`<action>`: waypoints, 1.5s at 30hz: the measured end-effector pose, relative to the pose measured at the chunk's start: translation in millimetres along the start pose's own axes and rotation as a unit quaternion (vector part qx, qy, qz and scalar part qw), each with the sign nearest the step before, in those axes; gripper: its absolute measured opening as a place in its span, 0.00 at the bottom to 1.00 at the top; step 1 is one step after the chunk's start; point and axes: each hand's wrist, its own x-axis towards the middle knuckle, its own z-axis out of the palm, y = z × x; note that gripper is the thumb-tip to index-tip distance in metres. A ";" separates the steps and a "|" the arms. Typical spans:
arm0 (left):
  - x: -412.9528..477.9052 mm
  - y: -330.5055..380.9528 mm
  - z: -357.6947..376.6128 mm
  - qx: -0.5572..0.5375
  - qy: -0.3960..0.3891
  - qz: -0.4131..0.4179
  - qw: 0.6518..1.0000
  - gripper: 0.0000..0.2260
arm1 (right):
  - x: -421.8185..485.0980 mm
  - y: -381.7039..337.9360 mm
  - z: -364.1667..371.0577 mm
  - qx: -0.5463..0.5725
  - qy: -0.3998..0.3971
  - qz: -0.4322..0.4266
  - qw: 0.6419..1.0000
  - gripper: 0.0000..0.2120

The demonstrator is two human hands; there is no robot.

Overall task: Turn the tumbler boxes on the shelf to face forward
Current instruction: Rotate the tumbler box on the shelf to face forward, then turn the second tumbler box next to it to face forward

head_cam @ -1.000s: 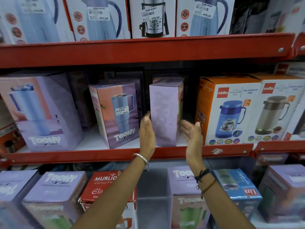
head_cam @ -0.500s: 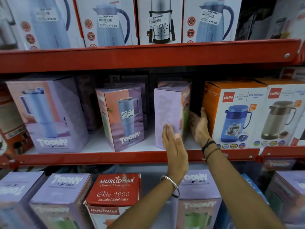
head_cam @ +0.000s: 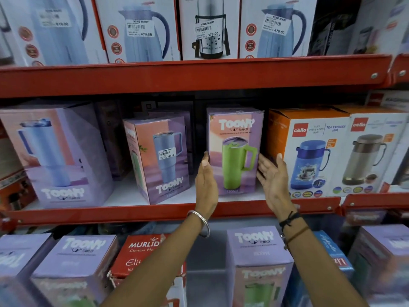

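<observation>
Spanning the frame, largest first:
Shelf: red metal shelf rail (head_cam: 155,212) across the middle, white deck behind it, carrying a row of upright cartons.
Big carton: large lilac and pink Toony tumbler box with a blue tumbler picture (head_cam: 55,156), at 9 o'clock on the shelf, front slightly angled.
Jug cartons: orange and white Cello insulated jug box with a blue jug (head_cam: 309,151) at 3 o'clock, just beside the centre carton; white Cello box with a grey jug (head_cam: 374,154) touching it further right.
Centre carton: lilac and pink Toony tumbler box with a green tumbler picture (head_cam: 235,149), upright at the middle of the shelf, printed face forward, near the front edge.
Neighbour carton: smaller lilac Toony tumbler box with a blue tumbler and price sticker (head_cam: 159,158), at 9 o'clock from the centre carton, turned partly sideways.
Left hand (head_cam: 205,180): fingers straight and pressed together, flat against the centre carton's left edge; silver bangle (head_cam: 200,222) on the wrist.
Right hand (head_cam: 273,180): palm open, fingers spread loosely, at 3 o'clock of the centre carton, fingertips at or just off its right edge; contact unclear; black thread bands (head_cam: 290,219) on the wrist.
Lower row: more lilac Toony cartons and a red Murlidhar flask box (head_cam: 141,255) at 6 o'clock.
</observation>
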 end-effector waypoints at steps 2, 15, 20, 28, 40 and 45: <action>5.9 -1.6 -2.6 0.001 -0.009 -0.003 1.000 0.24 | -2.8 2.3 -0.5 -0.003 0.001 -0.005 1.000 0.32; 7.3 -6.9 -16.0 0.046 -0.046 0.015 0.998 0.23 | -20.2 11.9 13.6 -0.050 0.035 -0.048 0.997 0.30; -9.5 8.1 -39.0 0.025 -0.008 0.140 0.990 0.19 | -49.0 14.3 42.8 -0.084 0.140 -0.202 0.966 0.27; -3.5 19.8 -123.4 0.025 0.151 0.249 0.956 0.18 | -83.8 34.2 133.7 -0.100 -0.028 -0.215 0.971 0.24; 72.5 7.0 -195.0 -0.058 0.084 -0.067 0.993 0.27 | -85.8 80.7 228.5 -0.164 -0.147 -0.087 0.972 0.32; 74.1 8.4 -200.1 -0.051 0.051 -0.065 0.995 0.26 | -86.3 86.0 240.2 -0.169 -0.136 -0.086 0.972 0.33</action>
